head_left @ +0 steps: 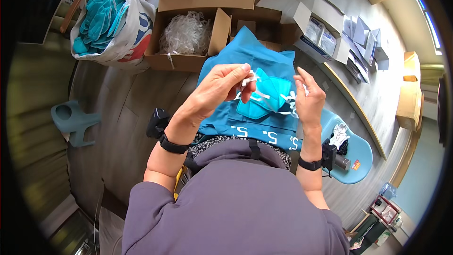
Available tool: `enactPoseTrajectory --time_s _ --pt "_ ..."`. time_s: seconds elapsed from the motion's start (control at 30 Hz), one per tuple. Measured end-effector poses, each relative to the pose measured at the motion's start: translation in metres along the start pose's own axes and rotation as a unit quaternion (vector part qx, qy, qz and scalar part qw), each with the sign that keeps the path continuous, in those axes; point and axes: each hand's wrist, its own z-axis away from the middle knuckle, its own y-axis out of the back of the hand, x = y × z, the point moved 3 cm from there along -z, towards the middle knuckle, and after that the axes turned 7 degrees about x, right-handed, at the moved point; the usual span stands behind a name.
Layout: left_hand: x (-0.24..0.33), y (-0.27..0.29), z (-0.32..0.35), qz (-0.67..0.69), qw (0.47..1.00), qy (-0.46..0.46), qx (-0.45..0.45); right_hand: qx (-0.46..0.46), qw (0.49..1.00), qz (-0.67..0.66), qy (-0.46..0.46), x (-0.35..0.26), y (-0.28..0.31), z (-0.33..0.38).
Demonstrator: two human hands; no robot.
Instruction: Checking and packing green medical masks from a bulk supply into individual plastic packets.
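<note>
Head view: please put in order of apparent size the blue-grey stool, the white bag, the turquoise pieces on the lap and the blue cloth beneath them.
1. Blue cloth
2. White bag
3. Turquoise pieces and blue-grey stool: too alike to rank

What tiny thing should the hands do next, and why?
Maybe the left hand should gently straighten the white strap at its fingertips, because it looks bunched up there, close beside the teal masks.
</note>
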Motion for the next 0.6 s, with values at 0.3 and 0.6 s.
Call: enactPoseTrajectory --time_s 0.3,0.6 --pt "-0.002 -0.016 0.000 -0.078 0.992 -0.021 -0.092 -0.135 0.936 -0.324 0.019 -0.094 -0.028 0.003" --pt "-0.021 -0.023 0.003 0.041 0.994 0.009 -0.097 -0.222 0.882 -0.411 -0.058 -0.082 -0.007 0.004"
